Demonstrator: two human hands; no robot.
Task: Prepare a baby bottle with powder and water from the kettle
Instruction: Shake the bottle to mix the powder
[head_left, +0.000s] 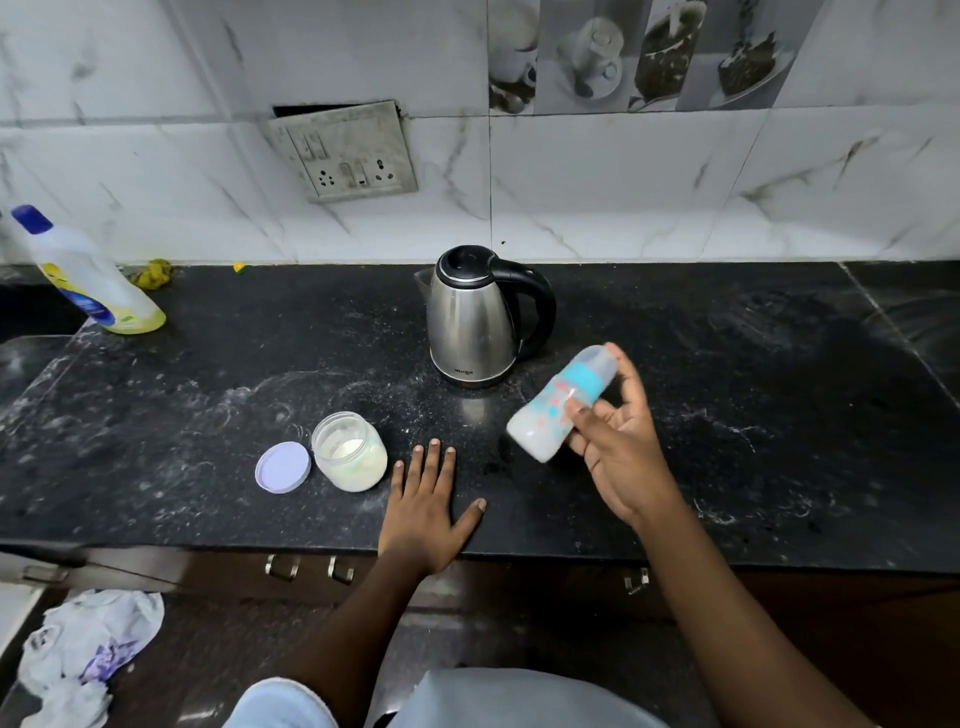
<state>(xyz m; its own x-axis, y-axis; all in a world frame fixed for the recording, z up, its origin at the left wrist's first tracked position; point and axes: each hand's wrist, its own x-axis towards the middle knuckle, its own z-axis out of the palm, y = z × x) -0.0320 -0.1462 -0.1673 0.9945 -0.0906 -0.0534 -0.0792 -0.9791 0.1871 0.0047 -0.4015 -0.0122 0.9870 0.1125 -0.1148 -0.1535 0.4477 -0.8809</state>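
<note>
Milky-white baby bottle (558, 402) tilted in right hand (621, 452) beside kettle (475, 317)

Brushed stainless steel with a soft sheen on the kettle (475, 317) at 12 o'clock; glossy black plastic on its lid and handle. Polished black stone, white-flecked and smeared with pale dust, across the countertop (208, 374). Translucent, milky plastic on the baby bottle (558, 402) at 4 o'clock, with a smooth turquoise plastic collar and a clear cap. Clear, smooth-walled jar (350, 452) at 8 o'clock, glass or plastic not certain; beside it a matt lilac plastic lid (283, 466). Glossy marble-look wall tiles (623, 197), white with grey veins. Grimy, dull plastic on the switch plate (345, 150) at 11 o'clock. Semi-clear plastic on the detergent bottle (88, 275) at 10 o'clock, blue-capped. Shiny metal cabinet handles (283, 566) on dark fronts at 6 o'clock.
</note>
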